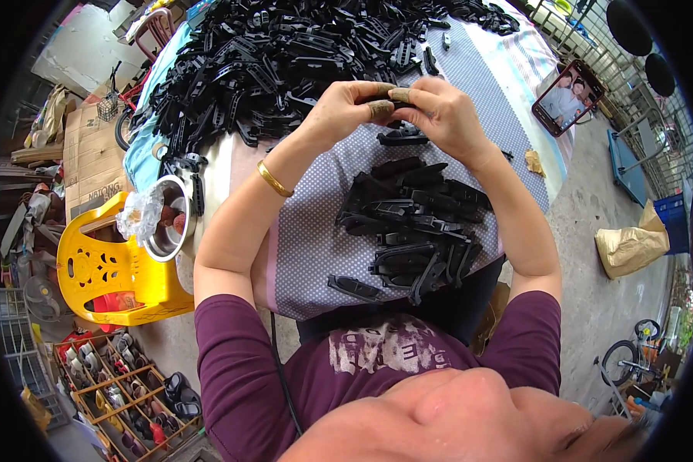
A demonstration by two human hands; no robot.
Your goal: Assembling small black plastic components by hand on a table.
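My left hand [349, 110] and my right hand [444, 117] meet above the table. Their fingers are closed together, tips pinched around a small black plastic part that they mostly hide. Brownish coverings wrap some fingertips on both hands. Just beneath the fingers lies another black plastic piece [403, 137]. Between my forearms a loose heap of long, narrow black plastic parts [416, 208] rests on the dotted cloth [308, 254]. Beyond my hands a much larger pile of similar black parts [285, 61] covers the far side of the table.
On the left, a metal bowl [185, 245] with a plastic bag and reddish round things stands by a yellow chair [92, 266]. A phone [567, 98] is at the table's right edge. Further out are a paper bag [631, 245], a blue trolley [627, 165] and a shoe rack [119, 391].
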